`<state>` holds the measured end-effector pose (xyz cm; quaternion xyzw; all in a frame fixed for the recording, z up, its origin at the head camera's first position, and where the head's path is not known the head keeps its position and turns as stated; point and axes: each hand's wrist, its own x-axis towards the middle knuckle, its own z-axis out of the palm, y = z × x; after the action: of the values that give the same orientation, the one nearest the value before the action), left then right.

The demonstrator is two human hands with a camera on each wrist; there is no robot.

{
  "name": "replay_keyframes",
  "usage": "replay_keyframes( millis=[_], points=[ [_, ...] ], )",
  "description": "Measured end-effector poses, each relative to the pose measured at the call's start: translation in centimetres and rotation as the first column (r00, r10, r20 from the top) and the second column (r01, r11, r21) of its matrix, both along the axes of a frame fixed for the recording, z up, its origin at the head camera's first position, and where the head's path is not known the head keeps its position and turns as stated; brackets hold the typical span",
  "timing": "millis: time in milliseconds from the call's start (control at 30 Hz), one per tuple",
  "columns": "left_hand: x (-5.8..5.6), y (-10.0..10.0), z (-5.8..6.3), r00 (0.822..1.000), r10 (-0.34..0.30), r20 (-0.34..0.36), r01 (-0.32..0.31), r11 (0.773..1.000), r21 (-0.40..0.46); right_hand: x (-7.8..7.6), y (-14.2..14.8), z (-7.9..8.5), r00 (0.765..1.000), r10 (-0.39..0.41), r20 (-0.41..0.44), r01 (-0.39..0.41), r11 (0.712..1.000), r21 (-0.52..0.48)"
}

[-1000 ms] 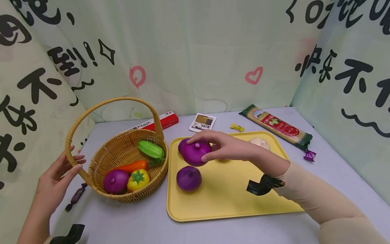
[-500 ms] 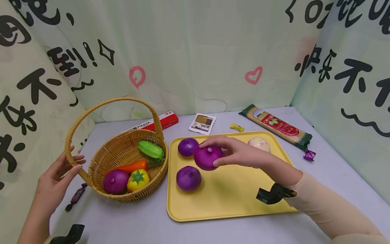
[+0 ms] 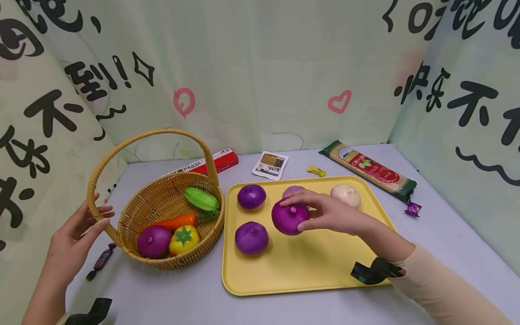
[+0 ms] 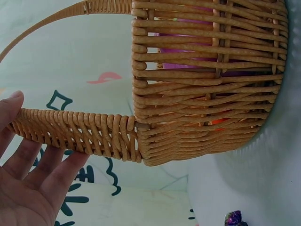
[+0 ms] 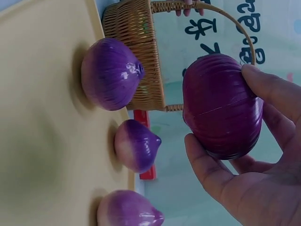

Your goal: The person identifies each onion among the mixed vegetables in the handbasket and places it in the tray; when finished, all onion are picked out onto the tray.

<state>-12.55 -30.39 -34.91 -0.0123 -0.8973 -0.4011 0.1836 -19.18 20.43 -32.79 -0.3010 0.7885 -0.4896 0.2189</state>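
The right hand (image 3: pixel 337 215) grips a purple onion (image 3: pixel 290 217) with fingers curled round it, just above the middle of the yellow tray (image 3: pixel 308 271). On the tray, one onion (image 3: pixel 252 197) lies at its 10 o'clock, another (image 3: pixel 252 238) at its 8 o'clock, a third (image 3: pixel 293 190) peeks out at 12, behind the held one, and a white bulb (image 3: pixel 345 195) sits at 2 o'clock. The left hand (image 3: pixel 77 234), fingers straight and relaxed, rests against the basket (image 3: pixel 170 198) handle at the basket's 9 o'clock.
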Motion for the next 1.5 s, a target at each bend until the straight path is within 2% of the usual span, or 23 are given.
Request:
replay_keyframes(
  millis=[167,367,633,1167,1500],
  points=[
    [0.0,-0.1,-0.1,1.000,-0.003,-0.002,0.003,1.000,0.002,0.1,0.8,-1.6,1.000,-0.016,0.019,0.016,1.000,-0.002],
    [0.0,0.0,0.0,1.000,-0.004,-0.006,0.004,1.000,0.003,0.0,1.9,-3.6,0.997,-0.068,0.043,0.065,0.997,0.051],
    [0.0,0.0,-0.1,1.000,0.000,-0.004,0.000,1.000,-0.004,-0.1,3.2,-5.6,0.997,-0.049,0.056,0.047,0.998,0.028],
    [-0.1,0.1,0.0,1.000,0.026,0.011,-0.026,1.000,-0.001,0.2,4.2,-7.9,0.996,-0.006,0.087,0.004,1.000,0.029],
    [-0.1,0.0,0.0,1.000,0.022,0.018,-0.023,1.000,0.005,0.4,4.5,-8.0,0.996,-0.026,0.088,0.020,0.998,0.066]
  ],
)
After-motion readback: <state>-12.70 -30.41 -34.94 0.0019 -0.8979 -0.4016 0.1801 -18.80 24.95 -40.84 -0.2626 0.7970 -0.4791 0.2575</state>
